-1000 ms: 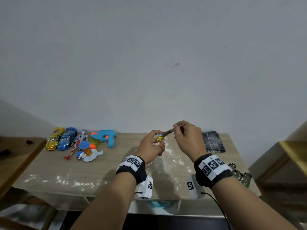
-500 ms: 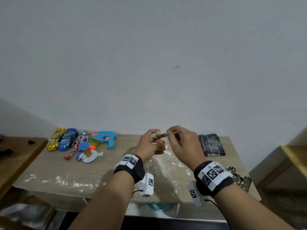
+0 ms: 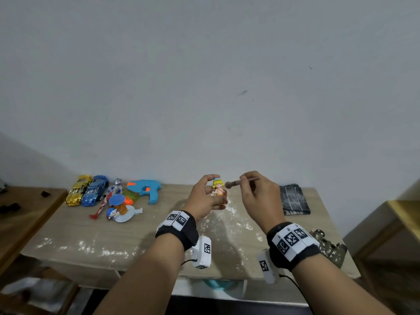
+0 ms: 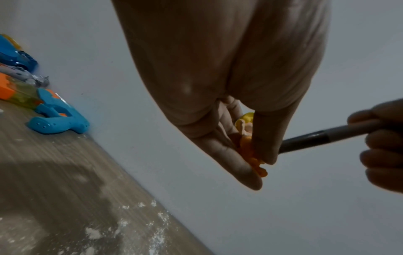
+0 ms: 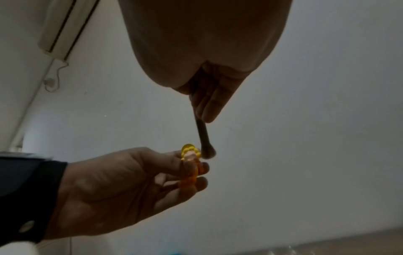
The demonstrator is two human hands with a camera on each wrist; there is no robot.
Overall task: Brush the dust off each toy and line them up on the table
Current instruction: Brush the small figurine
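Observation:
My left hand (image 3: 205, 197) holds a small figurine (image 3: 217, 187) with yellow hair and an orange body upright above the table, pinched between thumb and fingers. The same figurine (image 5: 190, 163) shows in the right wrist view and, partly hidden by fingers, the figurine (image 4: 246, 138) in the left wrist view. My right hand (image 3: 259, 194) pinches a thin brush (image 3: 238, 182); its dark tip sits right beside the figurine's head. At the table's back left lie a gold car (image 3: 78, 189), a blue car (image 3: 94, 190), a hero figure (image 3: 109, 196), a blue water gun (image 3: 145, 189) and a blue cat toy (image 3: 120, 208).
White powder is scattered over the wooden table (image 3: 68, 230), mostly in the middle and along the front edge. A folded dark cloth (image 3: 293, 200) lies at the back right. A camouflage item (image 3: 329, 246) sits at the right front corner. Low side tables flank both ends.
Both hands rose slightly. The brush swung from above the figurine to its right side, tip level with the head. The toys on the left stayed put.

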